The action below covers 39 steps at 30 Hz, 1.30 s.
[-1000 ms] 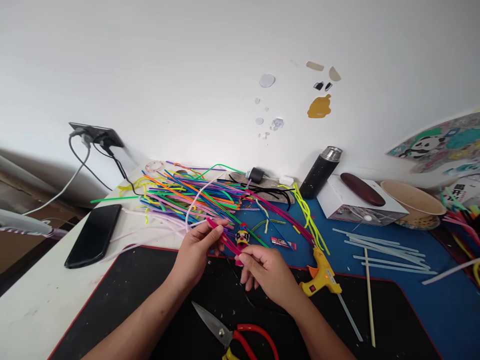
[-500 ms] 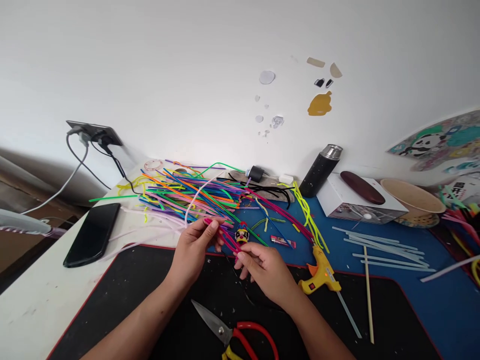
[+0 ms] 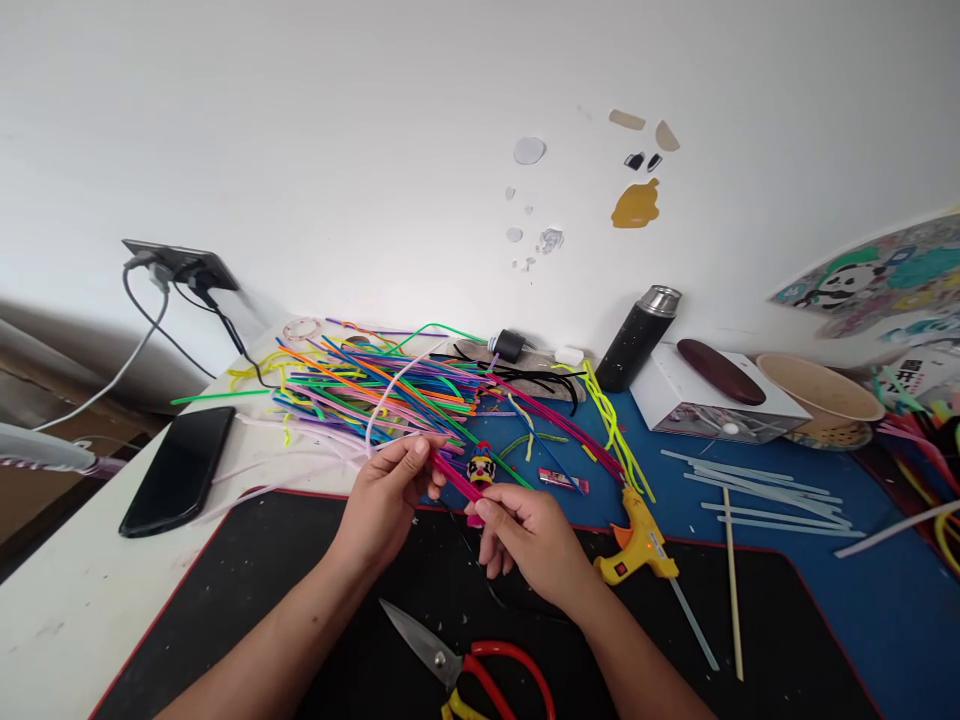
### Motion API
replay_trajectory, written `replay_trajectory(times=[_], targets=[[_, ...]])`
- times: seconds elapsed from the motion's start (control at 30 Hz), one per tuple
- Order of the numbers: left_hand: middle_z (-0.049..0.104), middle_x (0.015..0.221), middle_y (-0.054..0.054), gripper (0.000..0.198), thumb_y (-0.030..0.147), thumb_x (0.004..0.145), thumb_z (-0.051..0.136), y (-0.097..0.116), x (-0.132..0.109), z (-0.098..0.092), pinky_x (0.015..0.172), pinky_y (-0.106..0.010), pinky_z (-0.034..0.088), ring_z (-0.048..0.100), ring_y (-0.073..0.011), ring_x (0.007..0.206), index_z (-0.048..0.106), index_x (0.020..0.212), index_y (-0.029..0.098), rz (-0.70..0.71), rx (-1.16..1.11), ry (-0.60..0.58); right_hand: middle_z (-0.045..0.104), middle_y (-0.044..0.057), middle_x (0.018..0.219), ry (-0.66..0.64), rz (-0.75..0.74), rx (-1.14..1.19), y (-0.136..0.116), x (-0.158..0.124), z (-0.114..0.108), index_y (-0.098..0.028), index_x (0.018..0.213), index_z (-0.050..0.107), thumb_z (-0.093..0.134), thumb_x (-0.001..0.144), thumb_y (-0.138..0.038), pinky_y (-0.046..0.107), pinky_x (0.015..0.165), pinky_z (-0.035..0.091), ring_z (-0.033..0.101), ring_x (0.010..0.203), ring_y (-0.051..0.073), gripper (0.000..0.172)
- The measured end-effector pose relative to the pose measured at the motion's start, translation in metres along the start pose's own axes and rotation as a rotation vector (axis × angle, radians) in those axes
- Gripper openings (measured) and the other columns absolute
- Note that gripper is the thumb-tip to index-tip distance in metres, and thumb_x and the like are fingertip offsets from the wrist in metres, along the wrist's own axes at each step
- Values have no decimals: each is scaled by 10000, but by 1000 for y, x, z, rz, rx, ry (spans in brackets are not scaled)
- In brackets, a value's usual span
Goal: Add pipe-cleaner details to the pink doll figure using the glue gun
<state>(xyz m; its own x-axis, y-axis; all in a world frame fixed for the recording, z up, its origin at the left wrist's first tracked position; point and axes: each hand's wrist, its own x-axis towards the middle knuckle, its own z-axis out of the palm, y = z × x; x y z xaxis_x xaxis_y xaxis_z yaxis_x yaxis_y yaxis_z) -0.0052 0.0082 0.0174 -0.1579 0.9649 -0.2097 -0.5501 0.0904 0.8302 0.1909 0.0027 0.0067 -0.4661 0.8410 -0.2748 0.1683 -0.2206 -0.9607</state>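
My left hand (image 3: 386, 495) pinches one end of a magenta pipe cleaner (image 3: 454, 478) above the black mat (image 3: 247, 590). My right hand (image 3: 529, 540) pinches its other end, fingers curled. Just beyond the hands a small yellow and red figure (image 3: 481, 466) sits on the blue mat. A large heap of coloured pipe cleaners (image 3: 375, 390) lies behind my left hand.
Red-handled scissors (image 3: 465, 665) lie open on the black mat near my forearms. A yellow glue gun (image 3: 634, 545) lies right of my right hand, with glue sticks (image 3: 757, 490) beyond. A black phone (image 3: 178, 468) lies at left; a black flask (image 3: 637, 338), white box (image 3: 712, 400) and bowl (image 3: 821, 390) stand at back.
Both hands have stayed on the magenta pipe cleaner, shifting slightly; my left thumb has slid a little along it. The view has drifted slightly.
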Motion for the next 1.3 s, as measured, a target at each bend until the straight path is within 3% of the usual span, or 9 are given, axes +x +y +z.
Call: replay_trajectory(times=[0.13,0.2,0.33,0.43,0.53,0.7,0.83,0.97,1.3], targets=[[691,691,-25,327,383,702,945,2,4,-3,495,-198,461,581,-105,571,830,871,128,-20,-67,26,674,-10,577,-4,28,47,-1,0,0,-169,924,666,571,968,-625,205,427,421,611,427,124,468],[688,735,-18,374,396,717,938,3,4,-3,512,-199,475,595,-108,601,832,972,144,-23,-108,28,673,-8,576,-2,40,54,-3,0,0,-168,917,669,579,957,-635,202,417,407,607,421,122,476],[720,903,-58,572,510,726,913,4,0,0,555,-229,504,625,-139,690,796,1175,174,-121,-127,-76,678,-5,578,-6,56,86,-6,0,-1,-163,950,679,589,933,-661,199,396,385,601,405,125,507],[679,726,-37,528,456,729,924,0,-5,2,518,-216,429,558,-120,600,809,1144,150,-215,3,-214,672,-10,568,-13,47,97,-7,-1,-2,-167,913,665,589,938,-659,193,386,379,588,391,118,499],[657,641,-27,401,427,743,914,-6,-8,3,495,-219,388,530,-125,572,841,1025,152,-187,183,-269,664,-18,558,-33,38,81,-7,-1,-2,-169,915,673,574,962,-641,189,383,374,578,383,111,484],[695,620,-53,371,511,711,908,-10,-6,2,477,-238,416,550,-135,535,838,766,150,-121,278,-206,700,0,624,-45,43,101,-7,0,-2,-164,1019,678,586,952,-657,199,408,398,633,429,130,506],[686,605,-36,384,493,649,954,-2,-1,1,463,-211,412,544,-112,522,845,786,151,-75,162,-54,730,25,706,14,14,165,-9,1,-7,-166,1019,656,619,912,-699,205,425,418,664,463,137,545],[694,595,-37,379,450,603,988,6,1,1,461,-201,414,553,-99,510,843,758,137,-36,87,22,742,45,741,91,-28,208,-10,3,-12,-158,1071,674,607,935,-680,214,419,430,675,477,147,543],[684,600,-27,388,447,624,981,3,-1,2,466,-205,429,561,-101,519,841,791,125,-50,86,-13,743,33,754,78,-25,194,-6,3,-7,-167,985,658,654,928,-631,189,419,428,670,469,123,468]])
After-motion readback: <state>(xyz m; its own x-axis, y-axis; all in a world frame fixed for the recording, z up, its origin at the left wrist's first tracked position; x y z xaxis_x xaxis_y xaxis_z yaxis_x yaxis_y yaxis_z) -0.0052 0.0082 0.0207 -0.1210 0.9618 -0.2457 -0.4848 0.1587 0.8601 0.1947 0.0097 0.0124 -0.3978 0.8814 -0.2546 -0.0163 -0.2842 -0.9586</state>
